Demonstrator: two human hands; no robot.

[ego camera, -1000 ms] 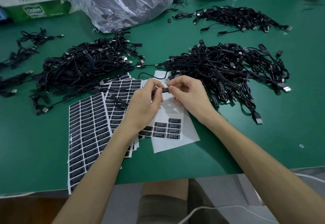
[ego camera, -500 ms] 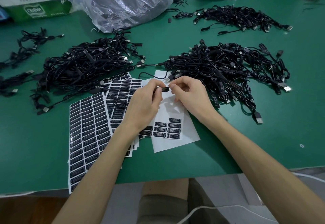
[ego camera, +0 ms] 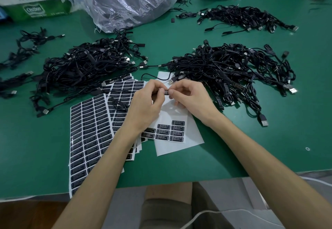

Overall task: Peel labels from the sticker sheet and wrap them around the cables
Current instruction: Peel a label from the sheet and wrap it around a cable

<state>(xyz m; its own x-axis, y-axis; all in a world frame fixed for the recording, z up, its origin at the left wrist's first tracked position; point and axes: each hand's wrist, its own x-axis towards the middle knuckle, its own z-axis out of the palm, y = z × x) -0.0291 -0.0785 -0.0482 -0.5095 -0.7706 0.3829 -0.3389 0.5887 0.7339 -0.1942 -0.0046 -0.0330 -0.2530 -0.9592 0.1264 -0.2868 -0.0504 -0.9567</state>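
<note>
- My hands are close together just above the sticker sheet [ego camera: 179,147]. My left hand [ego camera: 145,106] pinches one end of a short black stretch of cable [ego camera: 161,90], and my right hand [ego camera: 190,99] pinches the other end between thumb and forefinger.
- The label [ego camera: 166,92] sits on that stretch, in the small gap between my fingertips, with its white print facing up.
- To do this well, I think I should hold the cable taut and roll it slowly. That way the label goes round square, its edges meet without a skew, and no crease or bubble gets trapped. Then I'd press the seam down.
- I should keep my fingertips off the sticky side, or the end may lift.
- The sheet under my hands is mostly bare backing, with a few unused labels [ego camera: 170,131] left at its near end.
- Other full sheets [ego camera: 88,131] are fanned out to the left, partly under my left forearm.
- One big pile of cables [ego camera: 231,70] lies to the right on the green counter [ego camera: 269,139], and another heap [ego camera: 86,67] lies to the left. Loose plugs from both reach close to my hands and could snag.
- A thin lead [ego camera: 152,76] curls onto the sheet's far edge. I cannot tell whether it belongs to the cable I am holding.
- A plastic bag [ego camera: 131,0] and a carton [ego camera: 36,0] stand at the back, well apart.
</note>
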